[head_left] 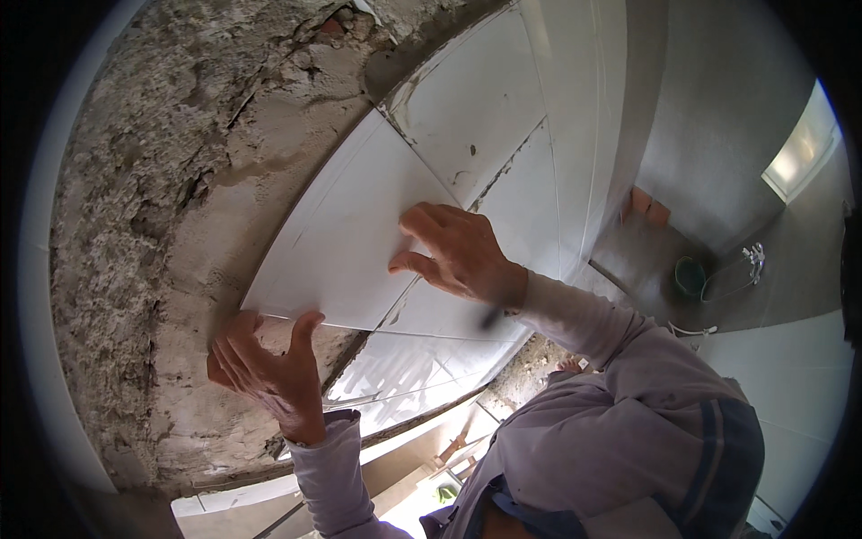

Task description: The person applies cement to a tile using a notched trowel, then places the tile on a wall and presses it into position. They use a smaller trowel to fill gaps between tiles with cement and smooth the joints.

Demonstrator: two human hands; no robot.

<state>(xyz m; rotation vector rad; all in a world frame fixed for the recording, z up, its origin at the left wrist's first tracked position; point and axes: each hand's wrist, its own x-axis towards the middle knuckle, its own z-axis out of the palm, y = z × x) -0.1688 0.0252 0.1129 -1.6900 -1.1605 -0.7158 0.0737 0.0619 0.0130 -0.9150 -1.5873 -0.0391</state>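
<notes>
A white tile (341, 225) lies against the rough mortar at the upper edge of the tiled surface. My left hand (269, 368) grips its lower edge, fingers bent at the corner and thumb spread along the edge. My right hand (449, 251) rests on the tile's right part near a joint, fingers bent and thumb apart, touching the surface without visibly wrapping round it. Neighbouring white tiles (476, 108) adjoin it, with mortar smears along their seams.
Crumbly bare masonry (135, 269) borders the tiles on the left. At the right are a grey wall (700, 126), a bright window (799, 144), orange bricks (651, 207), a green bucket (690, 277) and a chrome tap (754, 260) with a hose.
</notes>
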